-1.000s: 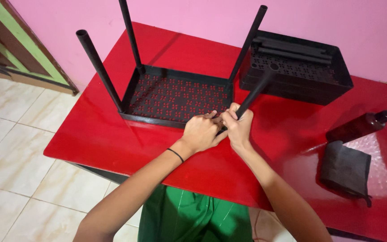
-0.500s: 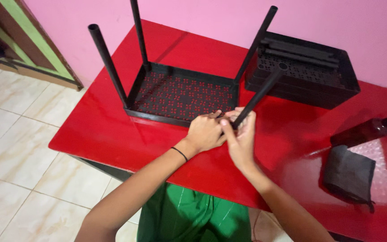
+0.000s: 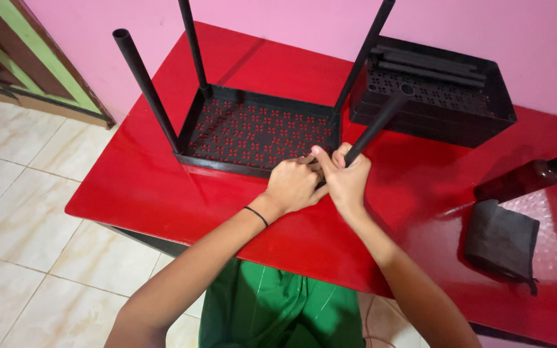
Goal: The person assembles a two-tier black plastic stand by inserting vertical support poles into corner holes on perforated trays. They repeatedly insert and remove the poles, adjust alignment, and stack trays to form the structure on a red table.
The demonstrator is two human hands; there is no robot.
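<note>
The black pole (image 3: 376, 125) leans at the near right corner of the perforated shelf tray (image 3: 259, 132) on the red table (image 3: 162, 187); your right hand (image 3: 346, 180) grips its base, your left hand (image 3: 293, 185) pinches the corner.

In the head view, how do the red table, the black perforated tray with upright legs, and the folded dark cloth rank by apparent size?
1. Red table, clearly largest.
2. Black perforated tray with upright legs.
3. Folded dark cloth, smallest, although it lies nearer the camera.

Black tray (image 3: 253, 132) with flower-pattern perforations — red table (image 3: 162, 187), pink wall (image 3: 278, 19), green clothing (image 3: 278, 309).
</note>
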